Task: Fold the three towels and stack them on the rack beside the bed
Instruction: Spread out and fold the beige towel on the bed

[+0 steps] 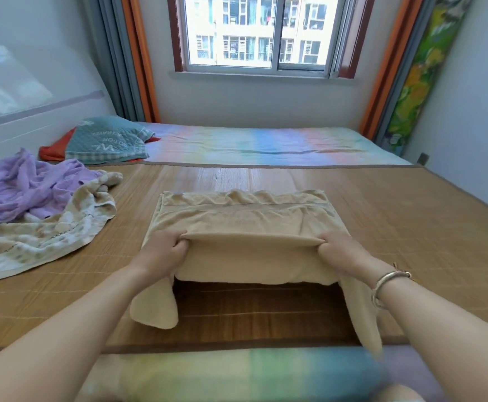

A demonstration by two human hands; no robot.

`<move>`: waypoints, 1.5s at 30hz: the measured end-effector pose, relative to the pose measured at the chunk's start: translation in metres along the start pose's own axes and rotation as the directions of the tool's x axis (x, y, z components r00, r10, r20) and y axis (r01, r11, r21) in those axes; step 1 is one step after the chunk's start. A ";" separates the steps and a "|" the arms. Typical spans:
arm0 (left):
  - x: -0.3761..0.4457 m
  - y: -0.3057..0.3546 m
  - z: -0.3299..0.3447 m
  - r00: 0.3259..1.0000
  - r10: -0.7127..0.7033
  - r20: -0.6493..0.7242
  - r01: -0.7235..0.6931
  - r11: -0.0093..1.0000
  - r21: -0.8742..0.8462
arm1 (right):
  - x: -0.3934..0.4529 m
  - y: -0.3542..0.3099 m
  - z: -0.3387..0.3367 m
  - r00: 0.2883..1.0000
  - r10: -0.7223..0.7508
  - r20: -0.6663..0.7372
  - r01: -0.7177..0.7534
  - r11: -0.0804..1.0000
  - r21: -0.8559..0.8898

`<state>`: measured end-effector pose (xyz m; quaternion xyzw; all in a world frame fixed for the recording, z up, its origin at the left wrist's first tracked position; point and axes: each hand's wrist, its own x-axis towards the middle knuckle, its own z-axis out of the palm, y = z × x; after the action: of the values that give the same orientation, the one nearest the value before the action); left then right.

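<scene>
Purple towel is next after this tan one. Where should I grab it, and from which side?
The purple towel lies crumpled at the mat's far left, its near edge overlapping the patterned cream towel. Come from above on its right side and pinch a raised ridge with the fingers, lifting it clear of the cream one. No corner shows plainly, so find corners once it hangs.

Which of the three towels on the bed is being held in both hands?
The plain tan towel, in the middle of the mat. The purple towel and the patterned cream towel lie crumpled, untouched, to the left.
</scene>
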<state>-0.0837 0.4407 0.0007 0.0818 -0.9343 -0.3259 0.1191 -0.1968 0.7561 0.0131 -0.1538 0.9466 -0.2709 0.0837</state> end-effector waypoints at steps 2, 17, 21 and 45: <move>0.000 -0.004 -0.002 0.987 -0.089 0.132 0.076 0.992 0.105 | -0.003 -0.002 -0.003 0.991 0.068 0.115 -0.065 0.997 -0.033; 0.089 -0.059 0.005 0.980 -0.198 0.003 0.182 0.910 0.372 | 0.097 -0.005 0.022 0.988 0.050 -0.148 -0.090 0.957 -0.277; 0.154 -0.083 0.027 0.968 -0.240 -0.077 0.252 0.905 0.342 | 0.174 0.001 0.043 0.972 0.095 -0.214 -0.162 0.931 -0.326; 0.306 -0.178 0.096 0.947 -0.291 0.136 0.099 0.668 0.738 | 0.364 0.056 0.126 0.986 0.155 -0.055 -0.157 0.792 -0.590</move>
<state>-0.3903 0.2893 -0.1322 0.1817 -0.9794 0.0497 -0.0734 -0.5214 0.6171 -0.1504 -0.0931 0.9933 0.0455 0.0521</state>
